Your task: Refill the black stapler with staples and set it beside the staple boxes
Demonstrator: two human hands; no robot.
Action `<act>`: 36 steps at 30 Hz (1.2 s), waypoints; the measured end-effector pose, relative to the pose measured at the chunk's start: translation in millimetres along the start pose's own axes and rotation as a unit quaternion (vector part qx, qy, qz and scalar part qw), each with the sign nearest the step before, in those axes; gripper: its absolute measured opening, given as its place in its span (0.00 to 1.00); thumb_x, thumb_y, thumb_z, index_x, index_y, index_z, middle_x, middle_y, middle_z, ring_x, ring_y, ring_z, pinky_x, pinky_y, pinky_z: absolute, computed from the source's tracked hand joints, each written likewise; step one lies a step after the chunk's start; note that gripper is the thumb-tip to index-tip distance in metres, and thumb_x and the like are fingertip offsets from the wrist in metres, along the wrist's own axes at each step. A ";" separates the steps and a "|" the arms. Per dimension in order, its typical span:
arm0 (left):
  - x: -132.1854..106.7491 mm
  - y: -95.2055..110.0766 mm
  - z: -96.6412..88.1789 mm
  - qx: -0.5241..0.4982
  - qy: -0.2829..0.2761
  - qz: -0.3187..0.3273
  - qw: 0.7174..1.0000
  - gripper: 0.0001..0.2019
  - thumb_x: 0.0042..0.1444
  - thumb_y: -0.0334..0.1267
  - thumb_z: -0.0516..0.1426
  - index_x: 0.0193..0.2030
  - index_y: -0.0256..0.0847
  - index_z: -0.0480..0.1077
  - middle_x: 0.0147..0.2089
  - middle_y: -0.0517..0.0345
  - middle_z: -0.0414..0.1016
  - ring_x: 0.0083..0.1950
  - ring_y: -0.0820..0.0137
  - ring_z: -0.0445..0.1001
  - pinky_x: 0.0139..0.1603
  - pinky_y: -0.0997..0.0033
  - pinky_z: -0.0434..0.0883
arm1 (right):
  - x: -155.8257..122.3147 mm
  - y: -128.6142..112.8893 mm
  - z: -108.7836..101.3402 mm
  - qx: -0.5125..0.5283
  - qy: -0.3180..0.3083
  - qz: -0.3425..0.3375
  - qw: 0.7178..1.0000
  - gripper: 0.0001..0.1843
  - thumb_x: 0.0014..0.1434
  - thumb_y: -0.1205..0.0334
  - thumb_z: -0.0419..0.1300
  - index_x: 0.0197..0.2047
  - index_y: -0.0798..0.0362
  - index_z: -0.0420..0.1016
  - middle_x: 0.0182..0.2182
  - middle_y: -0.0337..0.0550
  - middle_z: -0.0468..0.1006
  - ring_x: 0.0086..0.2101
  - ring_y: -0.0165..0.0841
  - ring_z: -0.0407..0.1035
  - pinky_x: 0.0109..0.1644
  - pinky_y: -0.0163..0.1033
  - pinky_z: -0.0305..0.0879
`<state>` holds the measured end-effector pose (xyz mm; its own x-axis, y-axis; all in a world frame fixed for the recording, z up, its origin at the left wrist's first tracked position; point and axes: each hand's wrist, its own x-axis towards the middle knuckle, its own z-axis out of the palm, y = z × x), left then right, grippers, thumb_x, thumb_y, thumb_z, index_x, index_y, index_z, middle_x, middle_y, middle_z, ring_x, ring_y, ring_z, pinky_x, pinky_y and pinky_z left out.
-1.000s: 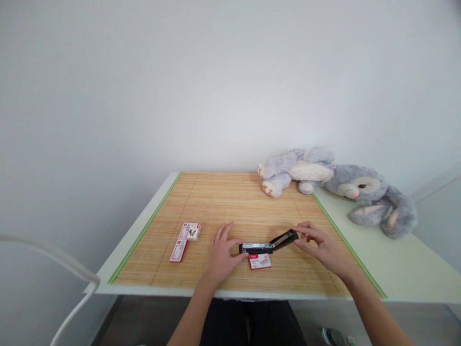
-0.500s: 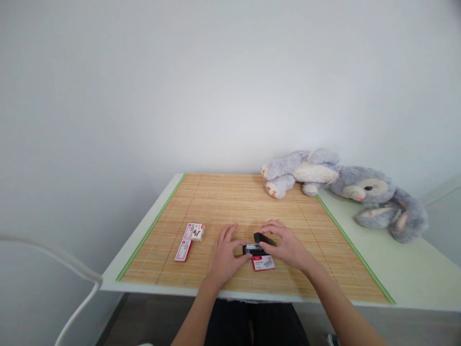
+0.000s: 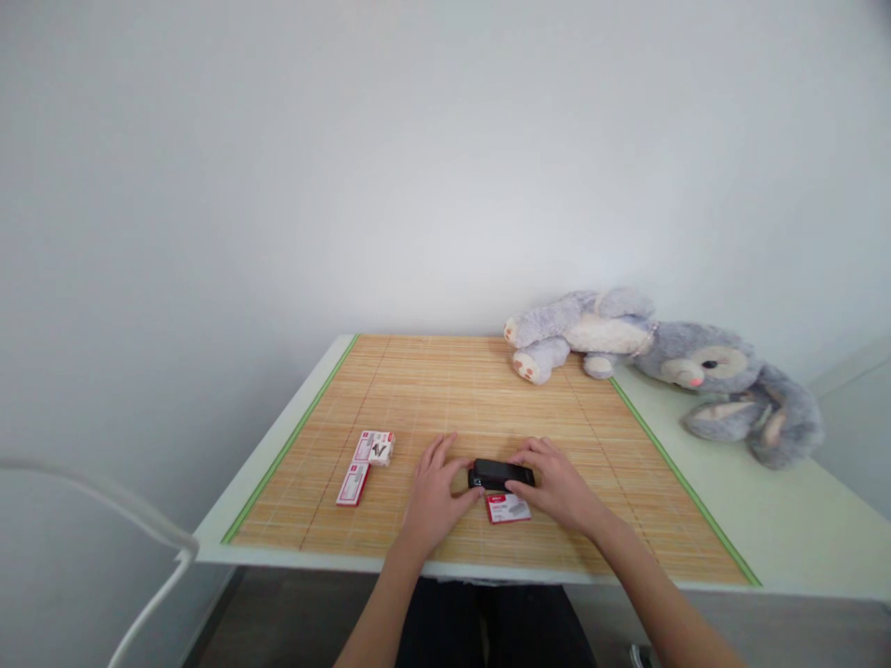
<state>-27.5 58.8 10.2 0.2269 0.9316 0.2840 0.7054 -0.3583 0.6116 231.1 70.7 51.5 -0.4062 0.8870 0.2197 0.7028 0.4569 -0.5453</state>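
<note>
A black stapler (image 3: 499, 474) lies crosswise on the bamboo mat, its top cover down over the base. The thumb and forefinger of my left hand (image 3: 435, 490) are at its left end, the other fingers stretched out on the mat. At the other end, my right hand (image 3: 557, 482) grips the stapler between thumb and fingers. Just in front of it lies a red and white staple box (image 3: 508, 508), close to the stapler's near side.
Several small red and white boxes (image 3: 354, 484) stand in a group on the left of the bamboo mat (image 3: 445, 390). A grey plush rabbit (image 3: 605, 336) lies along the back right of the white table (image 3: 800, 529). A white cable (image 3: 157, 529) curves at the lower left.
My right hand has brought the stapler's raised top cover down onto the base, hiding the metal inside. The left hand has stayed at the left end.
</note>
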 end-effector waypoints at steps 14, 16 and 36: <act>-9.3 43.7 0.2 -0.016 -0.109 0.066 0.992 0.32 0.52 0.50 0.66 0.64 0.53 0.69 0.56 0.53 0.75 0.58 0.53 0.70 0.62 0.53 0.64 | -48.2 32.4 19.0 0.019 0.180 0.118 0.976 0.18 0.66 0.43 0.59 0.49 0.46 0.79 0.43 0.49 0.76 0.45 0.46 0.71 0.52 0.54 0.70; -7.5 43.6 5.9 -0.009 -0.098 0.065 0.993 0.31 0.53 0.46 0.65 0.65 0.55 0.68 0.58 0.54 0.75 0.59 0.54 0.70 0.62 0.53 0.63 | -47.9 30.9 21.7 0.024 0.186 0.120 0.975 0.19 0.66 0.43 0.59 0.49 0.46 0.79 0.43 0.49 0.76 0.46 0.47 0.71 0.52 0.54 0.70; -3.7 4.0 -16.3 -0.044 -0.086 -0.019 0.995 0.33 0.44 0.50 0.72 0.58 0.51 0.72 0.45 0.57 0.76 0.47 0.60 0.73 0.51 0.59 0.67 | -59.4 18.9 19.5 0.055 0.112 0.131 0.983 0.18 0.62 0.48 0.65 0.53 0.45 0.78 0.44 0.47 0.76 0.46 0.45 0.72 0.50 0.50 0.70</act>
<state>-36.5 52.9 23.6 0.3181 0.9384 0.1347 0.6553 -0.3204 0.6841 257.1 25.4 12.3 -0.0716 0.9716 0.2255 0.6937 0.2109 -0.6887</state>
